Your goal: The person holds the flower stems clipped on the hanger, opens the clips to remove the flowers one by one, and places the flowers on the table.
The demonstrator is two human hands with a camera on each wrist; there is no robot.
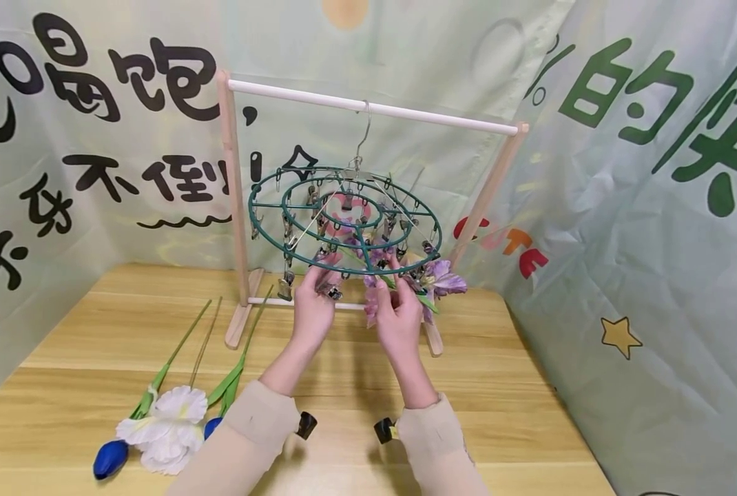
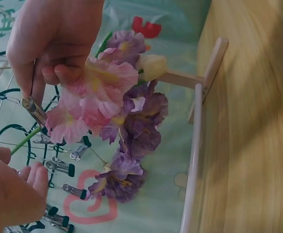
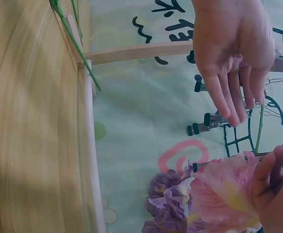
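Note:
My right hand (image 1: 399, 313) pinches a metal clip (image 2: 33, 109) of the round green clip hanger (image 1: 368, 270). A pink artificial iris (image 2: 95, 97) lies right beside this clip, its ruffled head below the right fingers. Its green stem (image 3: 260, 128) runs across to my left hand (image 1: 315, 313), where thumb and fingertips pinch the end. In the right wrist view the left hand's other fingers (image 3: 236, 92) stretch out straight. Several purple irises (image 2: 144, 121) and a pale bud (image 2: 152, 67) hang close behind the pink one. Other clips (image 2: 60, 166) dangle around both hands.
The hanger hooks onto the white bar (image 1: 430, 116) of a wooden rack (image 1: 238, 227). On the table (image 1: 505, 413), at left, lie a white iris (image 1: 167, 430) and blue tulips (image 1: 111, 459) with long stems. Printed cloth (image 1: 641, 227) surrounds the table's back and sides.

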